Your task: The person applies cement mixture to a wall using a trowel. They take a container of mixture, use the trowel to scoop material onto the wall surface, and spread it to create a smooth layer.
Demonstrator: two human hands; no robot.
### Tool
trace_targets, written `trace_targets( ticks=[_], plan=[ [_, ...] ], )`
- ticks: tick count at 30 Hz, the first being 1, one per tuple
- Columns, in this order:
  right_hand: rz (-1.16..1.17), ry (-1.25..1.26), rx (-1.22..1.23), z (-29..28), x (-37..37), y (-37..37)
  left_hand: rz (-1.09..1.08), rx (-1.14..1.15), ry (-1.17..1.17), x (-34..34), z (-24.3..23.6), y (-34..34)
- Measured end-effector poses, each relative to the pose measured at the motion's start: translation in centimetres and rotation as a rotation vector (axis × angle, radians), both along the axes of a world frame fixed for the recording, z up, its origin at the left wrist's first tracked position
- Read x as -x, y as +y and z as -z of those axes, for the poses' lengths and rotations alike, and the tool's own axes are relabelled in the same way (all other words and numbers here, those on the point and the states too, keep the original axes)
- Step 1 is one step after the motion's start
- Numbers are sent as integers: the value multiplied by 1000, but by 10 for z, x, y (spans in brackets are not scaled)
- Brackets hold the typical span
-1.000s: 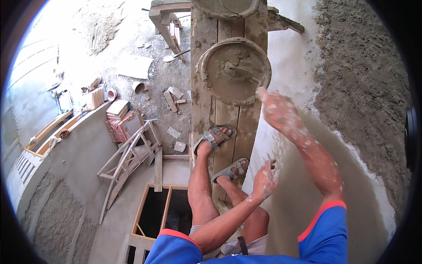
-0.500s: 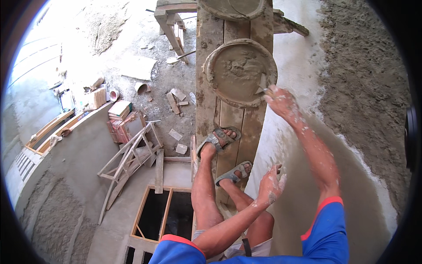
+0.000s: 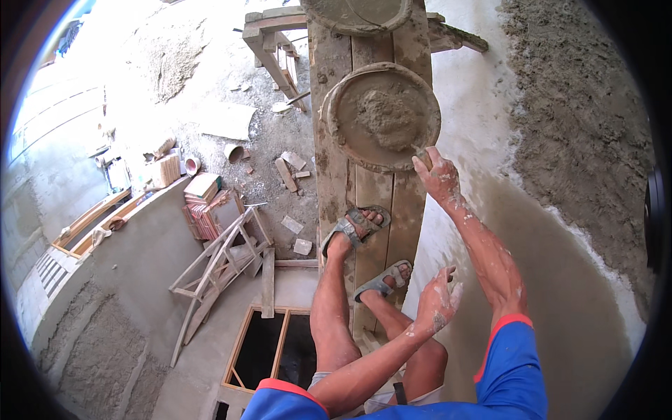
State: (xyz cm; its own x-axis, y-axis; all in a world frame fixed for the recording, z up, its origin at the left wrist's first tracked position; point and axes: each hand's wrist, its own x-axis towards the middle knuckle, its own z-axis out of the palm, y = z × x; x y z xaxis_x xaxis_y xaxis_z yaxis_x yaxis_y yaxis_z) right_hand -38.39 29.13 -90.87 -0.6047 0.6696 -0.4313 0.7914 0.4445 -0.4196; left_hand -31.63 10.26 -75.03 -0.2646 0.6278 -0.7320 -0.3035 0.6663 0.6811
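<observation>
My right hand [image 3: 439, 176] is closed round the handle of a trowel at the lower right rim of a round basin [image 3: 334, 133]. The trowel's blade is mostly hidden by a raised heap of wet grey mortar [image 3: 386, 117] in that basin. Loosely curled, with fingers apart and nothing in it, my left hand [image 3: 437, 299] hangs beside the pale wall to the right of the planks. Both hands and forearms carry mortar splashes.
I stand in sandals on a raised plank scaffold [image 3: 371, 231]. A second mortar basin [image 3: 357, 28] sits farther along it. Rough wet plaster [image 3: 581, 105] covers the wall at right. Below lie a wooden trestle [image 3: 227, 252], stacked tiles [image 3: 203, 210] and a dark framed opening [image 3: 259, 350].
My right hand has moved slightly down at the basin's rim. The trowel blade, visible before, is now largely covered, and the mortar has risen into a heap. The left hand stays nearly in place.
</observation>
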Motion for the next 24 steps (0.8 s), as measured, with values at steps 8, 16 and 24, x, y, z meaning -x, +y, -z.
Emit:
trace_targets(
  ticks=[8,16,24],
  plan=[
    [125,117,3,-29,-6,6,79,26,-31,-6,-6,-4],
    [221,236,138,-130,-70,13,352,-201,216,9,-38,-4],
    [380,261,538,-130,-175,28,663,-320,368,37,-50,-28]
  ],
)
